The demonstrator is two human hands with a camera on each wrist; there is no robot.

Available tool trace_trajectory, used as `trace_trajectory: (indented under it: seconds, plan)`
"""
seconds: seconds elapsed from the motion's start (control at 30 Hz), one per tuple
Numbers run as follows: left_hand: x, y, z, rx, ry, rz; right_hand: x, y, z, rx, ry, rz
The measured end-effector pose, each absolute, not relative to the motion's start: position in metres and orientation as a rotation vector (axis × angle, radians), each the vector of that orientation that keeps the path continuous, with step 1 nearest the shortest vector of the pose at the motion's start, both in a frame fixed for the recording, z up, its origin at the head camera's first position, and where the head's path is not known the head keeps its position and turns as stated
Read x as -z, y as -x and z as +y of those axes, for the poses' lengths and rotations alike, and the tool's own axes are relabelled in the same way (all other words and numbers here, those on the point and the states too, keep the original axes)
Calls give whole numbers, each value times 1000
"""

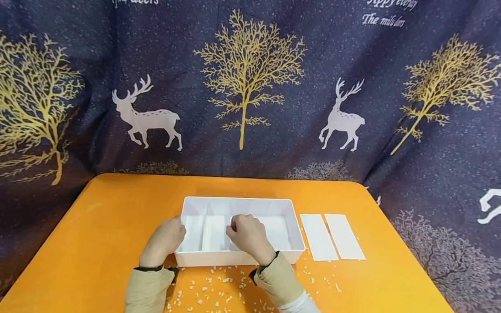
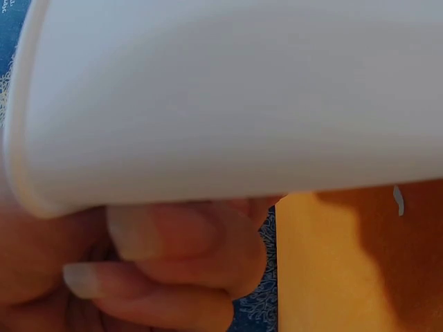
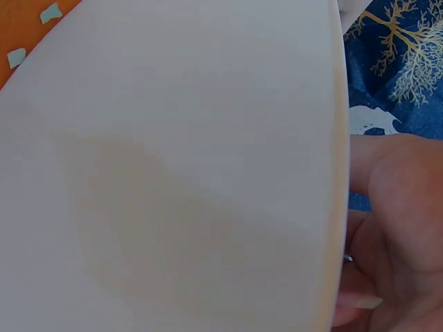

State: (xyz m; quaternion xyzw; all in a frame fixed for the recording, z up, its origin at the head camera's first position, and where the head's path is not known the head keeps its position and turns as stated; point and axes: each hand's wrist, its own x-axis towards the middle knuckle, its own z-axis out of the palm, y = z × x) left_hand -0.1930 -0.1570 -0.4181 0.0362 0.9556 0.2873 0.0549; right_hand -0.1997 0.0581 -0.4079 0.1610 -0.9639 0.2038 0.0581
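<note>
A long white box (image 1: 199, 258) stands on the orange table, with a white divider (image 1: 206, 234) upright across its left part. My left hand (image 1: 165, 237) is at the box's left wall, gripping it by the rim with curled fingers; the left wrist view shows the fingers (image 2: 173, 235) bent close against the white wall. Over the middle of the box, my right hand (image 1: 249, 236) has its fingers curled and seems to pinch the top of a second divider, mostly hidden under the hand. The right wrist view shows the box wall (image 3: 208, 104) in front of the bent fingers (image 3: 356, 301).
Two flat white panels (image 1: 319, 237) lie side by side right of the box. Small pale crumbs (image 1: 217, 293) are scattered over the orange table (image 1: 104, 225) in front of it. A dark cloth (image 1: 275, 162) with deer and trees hangs behind.
</note>
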Motion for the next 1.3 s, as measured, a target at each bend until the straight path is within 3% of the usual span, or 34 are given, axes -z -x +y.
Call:
trace_trajectory:
  seconds: [1.3]
  plan:
    - [419, 195, -158, -851, -113, 2890, 406, 202, 56, -607, -485, -2919]
